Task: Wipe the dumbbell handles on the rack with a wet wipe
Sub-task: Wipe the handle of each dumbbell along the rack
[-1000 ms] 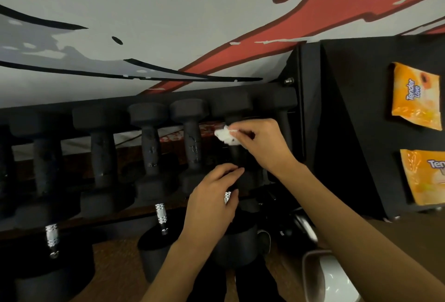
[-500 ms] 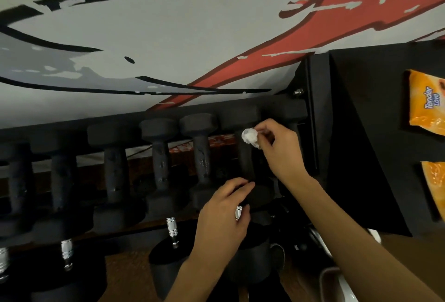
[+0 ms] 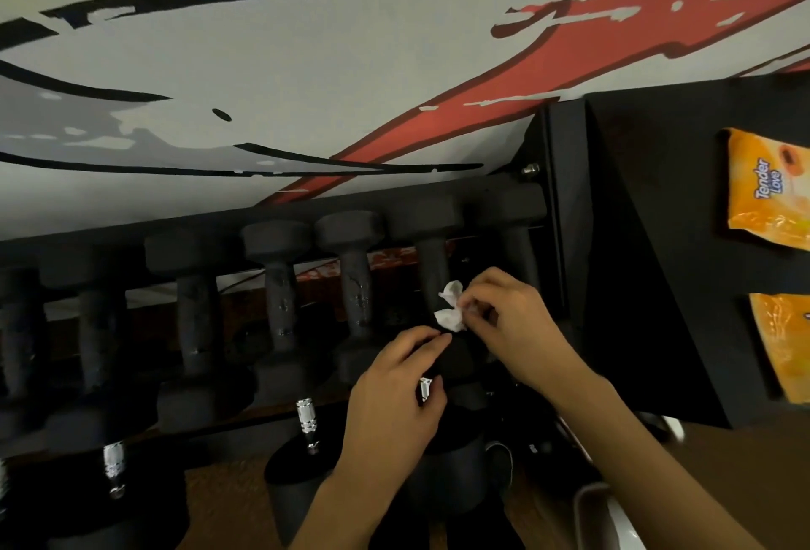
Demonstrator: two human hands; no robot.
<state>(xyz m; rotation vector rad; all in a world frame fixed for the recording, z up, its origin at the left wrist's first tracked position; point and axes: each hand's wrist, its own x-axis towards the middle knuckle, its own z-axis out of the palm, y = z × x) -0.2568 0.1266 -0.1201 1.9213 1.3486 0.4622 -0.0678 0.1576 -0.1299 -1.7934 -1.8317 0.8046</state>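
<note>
Wiping the 2nd handle from the right, upper row. My right hand (image 3: 513, 321) pinches the crumpled white wipe (image 3: 449, 308) between thumb and fingertips, a narrow grip closed on the wipe. It presses the wipe to the lower part of the black handle (image 3: 431, 262). Bunched like this, I judge, the wipe makes a firm pad that can wrap partway round the bar. My left hand (image 3: 394, 400) lies with fingers nearly straight over the near head (image 3: 458, 358) of the same dumbbell and holds nothing, probably to stop it rolling under the rub.

Room for moving:
- **Left:** the next handle (image 3: 357, 286) stands apart from the wipe, which leaves a gap for my knuckles. 4 more handles follow further left.
- **Right:** the last handle (image 3: 519, 251) is just beside my right fingers, and the side plate of the rack (image 3: 565, 220) closes that side off.
- **Above the wipe:** the handle is bare up to its far head, so a stroke has free run that way.
- **Lower row:** 1 chrome handle (image 3: 305, 415) shows just left of my left hand.

2 orange packs (image 3: 767, 198) sit on the black panel (image 3: 657, 286) at right, well apart.
</note>
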